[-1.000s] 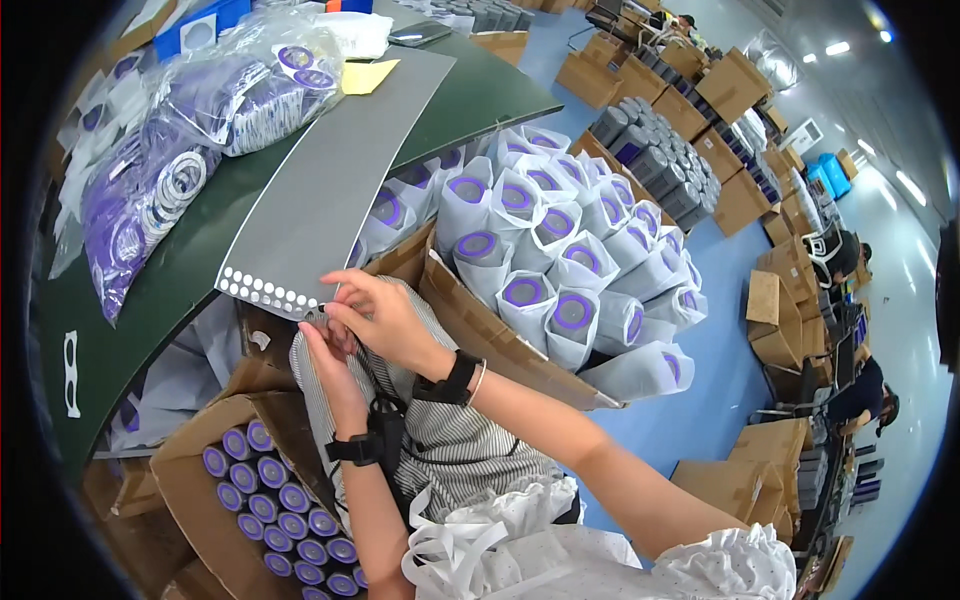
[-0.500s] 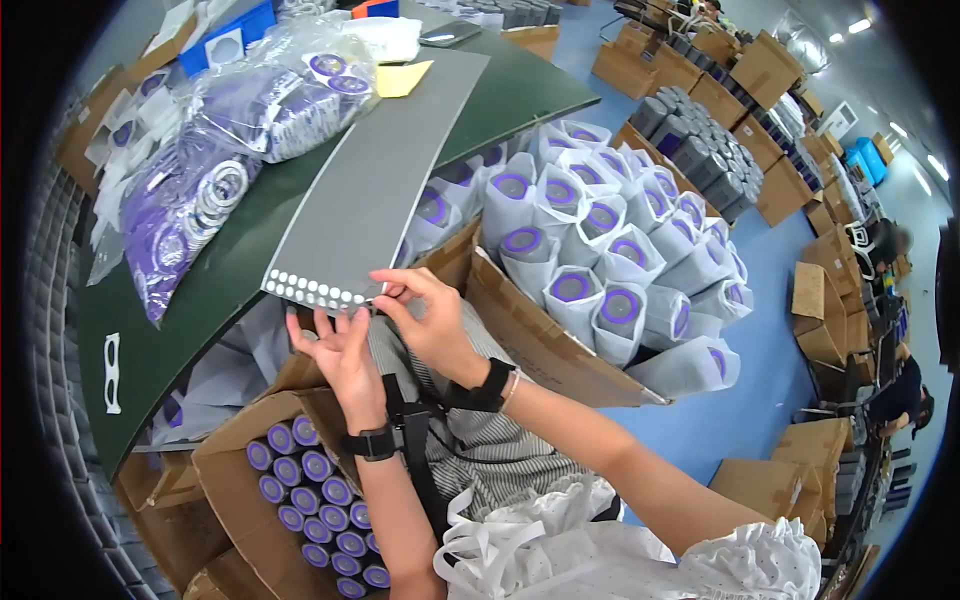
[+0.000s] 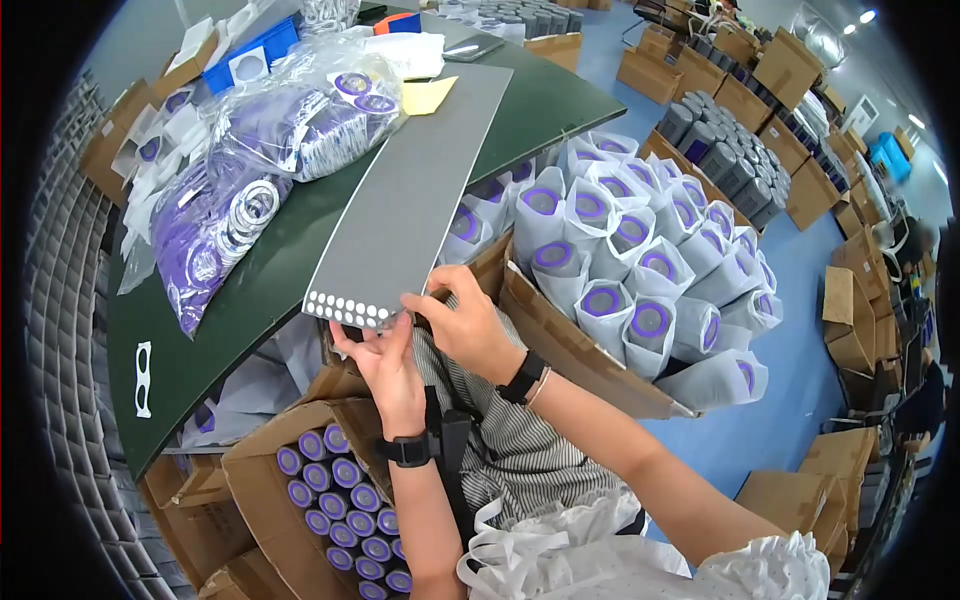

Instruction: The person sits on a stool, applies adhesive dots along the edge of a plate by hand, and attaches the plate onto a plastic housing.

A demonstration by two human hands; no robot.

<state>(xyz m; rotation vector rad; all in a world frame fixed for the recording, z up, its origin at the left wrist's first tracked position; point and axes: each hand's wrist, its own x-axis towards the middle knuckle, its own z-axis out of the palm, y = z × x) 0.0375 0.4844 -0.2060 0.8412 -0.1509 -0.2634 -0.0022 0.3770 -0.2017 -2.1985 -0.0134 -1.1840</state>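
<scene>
A long grey sheet (image 3: 405, 195) lies across the green table, its near end reaching over the edge. Rows of white round stickers (image 3: 345, 306) run along that near end. My left hand (image 3: 395, 375) holds the near edge from below, fingers partly hidden under the sheet and thumb raised by the right corner. My right hand (image 3: 468, 325) is closed in a pinch at the same corner, beside the last stickers. Whatever lies between its fingertips is too small to make out.
Clear bags of purple-and-white round parts (image 3: 225, 225) lie left on the green table (image 3: 240, 335), near a white cut-out strip (image 3: 143, 380). A carton (image 3: 590, 365) of wrapped purple-ended cylinders stands right. Another carton (image 3: 250, 470) of purple-topped cylinders sits below.
The whole scene has shifted right and slightly down in view. My hands stay at the sheet's near corner, the left one's fingers now more hidden beneath it.
</scene>
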